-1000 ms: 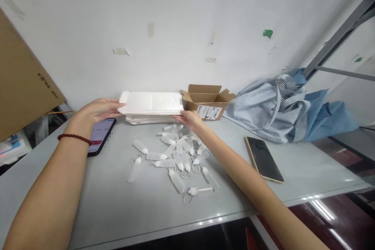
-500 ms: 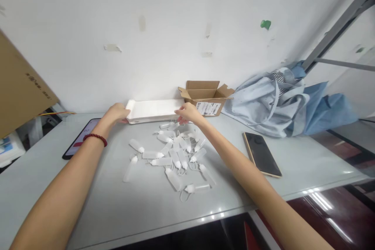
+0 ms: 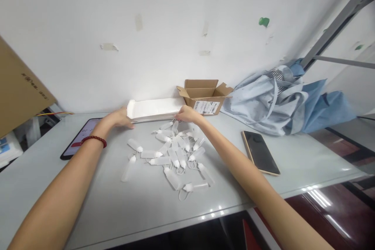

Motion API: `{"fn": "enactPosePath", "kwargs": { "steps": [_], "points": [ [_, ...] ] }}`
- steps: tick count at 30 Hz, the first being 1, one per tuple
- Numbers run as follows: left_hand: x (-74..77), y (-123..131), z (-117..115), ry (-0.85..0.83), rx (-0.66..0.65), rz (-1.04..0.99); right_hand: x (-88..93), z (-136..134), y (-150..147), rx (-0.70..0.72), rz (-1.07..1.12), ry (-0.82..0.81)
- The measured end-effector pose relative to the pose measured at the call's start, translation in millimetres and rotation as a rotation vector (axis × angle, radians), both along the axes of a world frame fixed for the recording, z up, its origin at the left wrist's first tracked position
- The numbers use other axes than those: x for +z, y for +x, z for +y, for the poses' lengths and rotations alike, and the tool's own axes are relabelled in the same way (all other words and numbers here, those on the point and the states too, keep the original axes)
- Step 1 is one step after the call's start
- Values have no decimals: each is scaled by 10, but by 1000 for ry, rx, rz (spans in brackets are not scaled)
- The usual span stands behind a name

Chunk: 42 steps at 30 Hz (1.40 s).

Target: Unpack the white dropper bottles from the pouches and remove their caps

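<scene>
A flat white stack of sheets or bags point(image 3: 155, 108) lies on the grey table point(image 3: 140, 207) close to the wall. My left hand point(image 3: 118, 118) rests at its left end, fingers stretched toward it and touching its near corner. My right hand point(image 3: 187, 113) is at the stack's right end, fingers curled against its edge. Several small translucent squeeze bottles with white caps point(image 3: 172, 155) lie scattered on the table just in front of the stack, between my forearms. A red bead bracelet point(image 3: 94, 139) is on my left wrist.
An open cardboard box point(image 3: 204, 96) stands right of the stack. A dark phone point(image 3: 259, 152) lies at the right, another phone point(image 3: 80, 142) with a lit screen at the left. Blue cloth point(image 3: 287, 99) is heaped at the back right. A large carton point(image 3: 17, 90) leans at the left.
The white stack was held up and tilted between both hands; it now lies flat on the table by the wall. My left hand has slid from its end down to the near corner.
</scene>
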<state>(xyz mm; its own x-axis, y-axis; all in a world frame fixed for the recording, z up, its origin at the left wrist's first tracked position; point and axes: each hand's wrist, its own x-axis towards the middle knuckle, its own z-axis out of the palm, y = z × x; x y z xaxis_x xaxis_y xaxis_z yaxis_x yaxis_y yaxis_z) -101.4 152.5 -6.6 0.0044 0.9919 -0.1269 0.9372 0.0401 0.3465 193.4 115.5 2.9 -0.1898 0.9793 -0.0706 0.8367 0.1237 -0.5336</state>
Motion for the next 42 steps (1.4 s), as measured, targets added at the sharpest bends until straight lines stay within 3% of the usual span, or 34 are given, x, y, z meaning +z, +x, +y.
{"fn": "enactPosePath", "kwargs": {
  "steps": [6, 10, 13, 18, 20, 23, 25, 28, 30, 33, 37, 40, 42],
  "points": [
    [-88, -5, 35, 68, 29, 126, 33, 1, 44, 51, 6, 32],
    [84, 6, -94, 59, 57, 181, 212, -53, 172, 99, 58, 44],
    [239, 59, -273, 169, 81, 192, 337, -167, 301, 110, 80, 38],
    [281, 169, -556, 271, 31, 107, 226, -374, 522, 30, 48, 154],
    [274, 184, -663, 183, -7, 99, 142, -471, 604, -17, 33, 216],
    [320, 163, -851, -86, -58, 54, 140, -690, 696, 17, 36, 203],
    [373, 144, -987, -302, -101, -23, 223, -874, 722, 139, 34, 45],
    [411, 170, -1164, -525, -94, -124, 347, -1138, 692, 401, -9, -432],
    [385, 247, -1240, -599, -80, -171, 361, -1277, 628, 436, -86, -519],
    [270, 447, -1291, -612, -158, -196, 289, -1443, 470, 404, -274, -401],
    [106, 750, -1328, -455, -308, -256, 187, -1659, 202, 375, -495, -70],
    [108, 844, -1354, -374, -365, -357, 132, -1812, 88, 252, -486, 194],
    [160, 793, -1343, -285, -344, -348, 74, -1902, 107, 334, -377, 393]
  ]
}}
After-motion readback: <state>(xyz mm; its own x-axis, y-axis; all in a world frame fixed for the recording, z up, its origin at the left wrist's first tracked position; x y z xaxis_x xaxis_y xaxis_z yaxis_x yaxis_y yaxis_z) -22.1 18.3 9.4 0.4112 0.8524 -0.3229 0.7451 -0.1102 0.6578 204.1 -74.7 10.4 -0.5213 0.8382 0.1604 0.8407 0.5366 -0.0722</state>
